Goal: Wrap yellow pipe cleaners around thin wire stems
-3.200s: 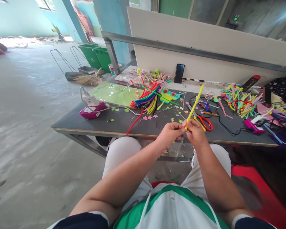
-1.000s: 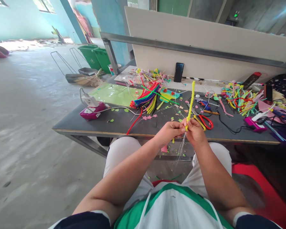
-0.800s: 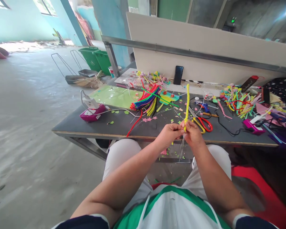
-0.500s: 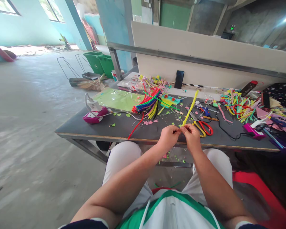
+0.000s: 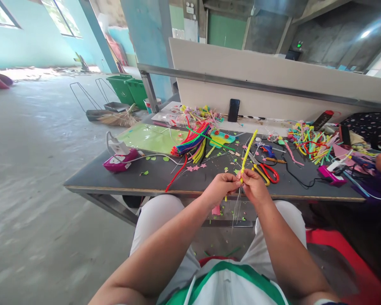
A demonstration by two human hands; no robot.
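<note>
The yellow pipe cleaner (image 5: 248, 154) slants upward just left of the scissors (image 5: 268, 173), its lower end pinched in the closed grip of both the left hand (image 5: 226, 185) and the right hand (image 5: 253, 183), with thin strands (image 5: 236, 208) hanging beneath. On the tabletop (image 5: 101, 182), those scissors crowd the space beside the right hand, with a blue glue gun (image 5: 267, 151) just beyond them. Left of the scissors lie pink stars (image 5: 197, 167) and a multicoloured bundle (image 5: 193, 142); right of them are a magenta power strip (image 5: 332, 176) and, farther back, a mixed pile (image 5: 316, 144).
</note>
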